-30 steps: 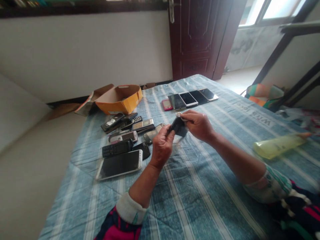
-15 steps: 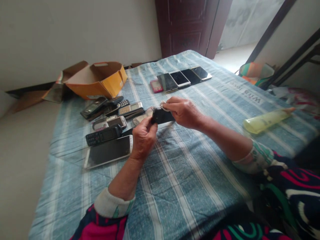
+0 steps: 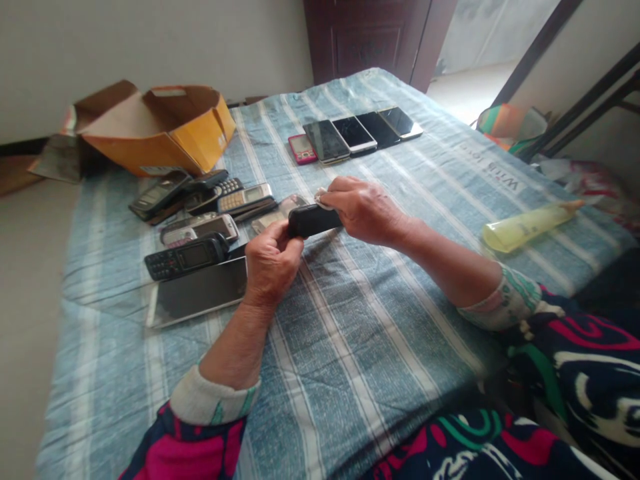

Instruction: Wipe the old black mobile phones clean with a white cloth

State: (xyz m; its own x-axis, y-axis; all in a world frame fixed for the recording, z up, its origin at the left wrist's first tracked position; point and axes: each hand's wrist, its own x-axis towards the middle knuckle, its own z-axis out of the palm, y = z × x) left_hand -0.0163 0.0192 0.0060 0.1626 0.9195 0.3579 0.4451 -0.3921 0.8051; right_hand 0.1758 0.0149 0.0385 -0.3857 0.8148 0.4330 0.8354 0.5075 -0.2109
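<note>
1. Reference: clock face centred on the held phone, 12 = away from the wearer.
2. Left hand [image 3: 275,263], at 8 o'clock: gripping the left end of a black phone [image 3: 315,220] between thumb and fingers. Phone held up off the cloth, long side running roughly 9 to 3.
3. Right hand [image 3: 367,212], at 3 o'clock: fingers closed, pinching a small white wad [image 3: 323,198] at the phone's upper edge. Cloth or paper: cannot tell. The hand hides the phone's right end.
4. At 8 o'clock, past the left wrist: large white-framed smartphone [image 3: 197,293], lying flat, partly behind the hand. Black keypad phone [image 3: 187,255] just beyond it, overlapping its far edge in view.
5. Toward 9 o'clock: silver-edged phone [image 3: 217,228]; a little higher, phone with tan keys [image 3: 246,198], near a dark phone [image 3: 160,193] at the far left of the cluster.
6. At 10 o'clock: orange cardboard box [image 3: 200,140], flaps spread, top open.
7. From 12 to between 1 and 2, side by side: pink phone [image 3: 303,149], dark smartphone [image 3: 327,141], white smartphone [image 3: 355,133], black smartphone [image 3: 379,129], gold-edged smartphone [image 3: 401,123].
8. At 3 o'clock, well apart: yellow bottle [image 3: 530,227] on its side.
9. Under all these: blue striped cloth [image 3: 340,333].
10. Outermost, toward 12 to 1: dark red door [image 3: 367,43]; between 2 and 3: multicoloured bag [image 3: 510,127], blurred.
</note>
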